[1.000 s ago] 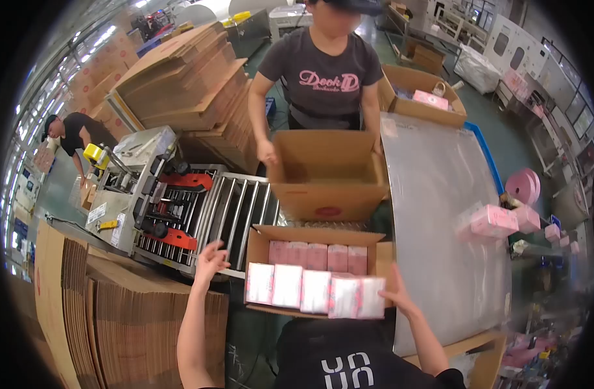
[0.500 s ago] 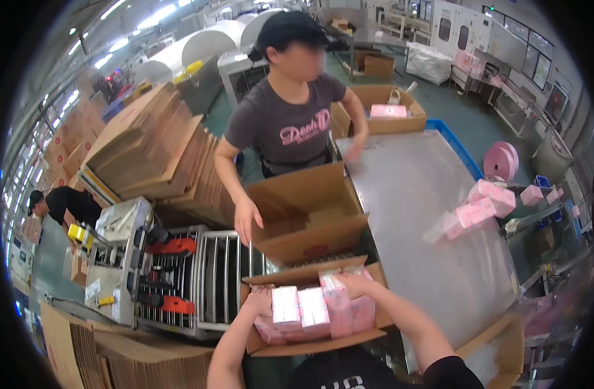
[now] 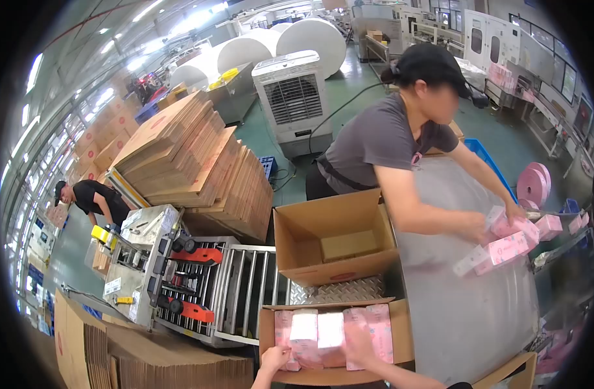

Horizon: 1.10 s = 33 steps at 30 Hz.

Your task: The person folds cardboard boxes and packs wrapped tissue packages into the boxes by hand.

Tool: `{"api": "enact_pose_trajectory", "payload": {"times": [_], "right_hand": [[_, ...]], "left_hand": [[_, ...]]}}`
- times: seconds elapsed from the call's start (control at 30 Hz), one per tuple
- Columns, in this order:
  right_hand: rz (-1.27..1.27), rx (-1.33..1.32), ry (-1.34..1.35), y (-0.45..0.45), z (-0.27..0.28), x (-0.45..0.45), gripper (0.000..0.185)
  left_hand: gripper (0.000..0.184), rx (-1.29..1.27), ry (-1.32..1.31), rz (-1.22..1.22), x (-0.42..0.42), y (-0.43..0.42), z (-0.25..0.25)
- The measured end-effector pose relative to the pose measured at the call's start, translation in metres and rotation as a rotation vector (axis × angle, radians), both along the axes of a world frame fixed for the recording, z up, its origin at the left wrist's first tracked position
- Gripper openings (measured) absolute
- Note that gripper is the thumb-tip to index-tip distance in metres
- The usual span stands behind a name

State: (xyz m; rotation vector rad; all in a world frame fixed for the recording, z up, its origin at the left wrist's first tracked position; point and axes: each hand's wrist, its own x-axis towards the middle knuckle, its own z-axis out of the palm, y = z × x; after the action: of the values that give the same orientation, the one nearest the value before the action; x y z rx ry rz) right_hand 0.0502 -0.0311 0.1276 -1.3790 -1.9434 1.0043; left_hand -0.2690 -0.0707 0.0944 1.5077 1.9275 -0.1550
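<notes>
An open cardboard box [image 3: 401, 330] in front of me holds several pink-and-white soft packs [image 3: 378, 330], standing in a row. Two packs in the middle [image 3: 317, 330] show bright white faces. My left hand [image 3: 275, 358] is closed at the box's near left corner, its fingers curled over the edge. My right hand [image 3: 358, 343] is over the packs right of the middle; motion smears its fingers, and whether it grips one cannot be made out.
A second open box [image 3: 336, 236] stands beyond mine, by a roller conveyor [image 3: 245, 292]. Across the metal table [image 3: 439, 279], a co-worker [image 3: 388, 136] reaches both hands to pink packs [image 3: 504, 249]. Flattened cartons [image 3: 187, 162] are stacked left; another person [image 3: 99, 201] stands farther off.
The co-worker has leaned over the table and reached the packs there. My left hand has moved from inside the box to its near corner. My right hand has shifted nearer me. The view has turned.
</notes>
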Motion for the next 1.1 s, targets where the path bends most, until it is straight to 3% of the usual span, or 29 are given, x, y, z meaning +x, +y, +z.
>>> {"api": "enact_pose_trajectory", "payload": {"times": [0.03,0.07,0.1,0.17,0.2,0.23,0.33,0.37,0.4,0.43,0.5,0.53,0.57,0.6,0.63,0.67,0.7,0.73,0.77,0.8,0.83,0.87,0.9,0.97,1.03,1.1], "right_hand": [[0.06,0.113,-0.097,-0.011,0.002,-0.019,0.056],[0.117,0.223,-0.196,-0.021,-0.001,-0.035,0.065],[0.1,0.228,-0.2,-0.013,-0.003,-0.045,0.065],[0.221,0.369,-0.413,0.015,-0.022,-0.066,0.075],[0.239,0.118,-0.433,0.045,-0.038,-0.076,0.078],[0.14,0.125,-0.37,0.07,-0.044,-0.079,0.08],[0.236,-0.264,-0.562,0.131,-0.049,-0.082,0.085],[0.173,-0.451,-0.573,0.147,-0.077,-0.083,0.088],[-0.038,-0.535,-0.723,0.148,-0.065,-0.09,0.089],[-0.199,-0.473,-0.819,0.148,-0.067,-0.103,0.085],[-0.493,-0.234,-0.804,0.147,-0.132,-0.141,0.077],[-0.52,-0.243,-0.798,0.143,-0.127,-0.156,0.077],[-0.566,-0.048,-0.596,0.133,-0.115,-0.171,0.075],[-0.598,0.145,-0.404,0.115,-0.103,-0.18,0.074],[-0.606,0.124,-0.419,0.094,-0.082,-0.177,0.074],[-0.433,0.041,-0.369,0.076,-0.044,-0.167,0.073],[-0.253,-0.043,-0.313,0.06,-0.025,-0.161,0.072],[-0.387,-0.016,-0.14,0.045,-0.044,-0.15,0.073],[-0.603,0.101,-0.4,0.021,-0.024,-0.143,0.075],[-0.742,0.077,-0.551,0.001,-0.046,-0.132,0.078],[-0.843,0.028,-0.612,-0.017,-0.023,-0.119,0.08],[-0.925,-0.205,-0.571,-0.028,-0.031,-0.112,0.084],[-0.861,-0.597,-0.245,-0.031,-0.037,-0.103,0.098],[-0.52,-0.729,0.192,-0.023,-0.056,-0.121,0.1],[-0.35,-0.256,-0.018,-0.01,-0.016,-0.186,0.097],[-0.008,-0.002,-0.01,-0.005,0.016,-0.242,0.092]], "left_hand": [[0.042,0.164,-0.102,0.062,-0.004,-0.008,0.016],[0.033,0.523,-0.124,0.15,-0.001,-0.012,0.031],[0.044,0.872,0.1,0.061,-0.007,-0.012,0.038],[0.062,0.81,0.322,0.099,-0.018,0.001,0.067],[0.078,0.444,0.17,0.158,-0.039,0.008,0.058],[0.073,0.164,0.088,0.164,-0.045,0.022,0.066],[0.056,0.159,-0.111,-0.091,-0.079,0.065,0.014],[0.052,0.133,-0.124,-0.135,-0.081,0.077,0.013],[0.052,0.115,-0.175,-0.144,-0.086,0.087,0.017],[0.052,0.103,-0.225,-0.15,-0.093,0.101,0.021],[0.05,0.142,-0.326,-0.175,-0.115,0.124,0.017],[0.05,0.145,-0.342,-0.154,-0.121,0.134,0.026],[0.049,0.144,-0.364,-0.129,-0.125,0.143,0.036],[0.048,0.205,-0.422,-0.17,-0.149,0.157,0.013],[0.046,0.197,-0.413,-0.205,-0.161,0.164,0.04],[0.045,0.176,-0.49,-0.187,-0.189,0.174,0.033],[0.045,0.131,-0.235,-0.289,-0.216,0.188,0.038],[0.046,0.179,-0.299,-0.261,-0.24,0.19,0.046],[0.048,0.222,-0.233,-0.285,-0.268,0.195,0.038],[0.055,0.29,-0.045,-0.346,-0.272,0.191,0.067],[0.072,0.23,0.085,-0.388,-0.287,0.194,0.055],[0.079,0.067,0.143,-0.391,-0.283,0.193,0.059],[0.087,-0.095,0.2,-0.396,-0.281,0.192,0.06],[0.1,-0.003,-0.023,-0.507,-0.311,0.187,-0.047],[0.107,-0.152,-0.18,-0.515,-0.308,0.189,-0.084],[0.11,-0.296,-0.132,-0.414,-0.29,0.184,-0.075]]}}
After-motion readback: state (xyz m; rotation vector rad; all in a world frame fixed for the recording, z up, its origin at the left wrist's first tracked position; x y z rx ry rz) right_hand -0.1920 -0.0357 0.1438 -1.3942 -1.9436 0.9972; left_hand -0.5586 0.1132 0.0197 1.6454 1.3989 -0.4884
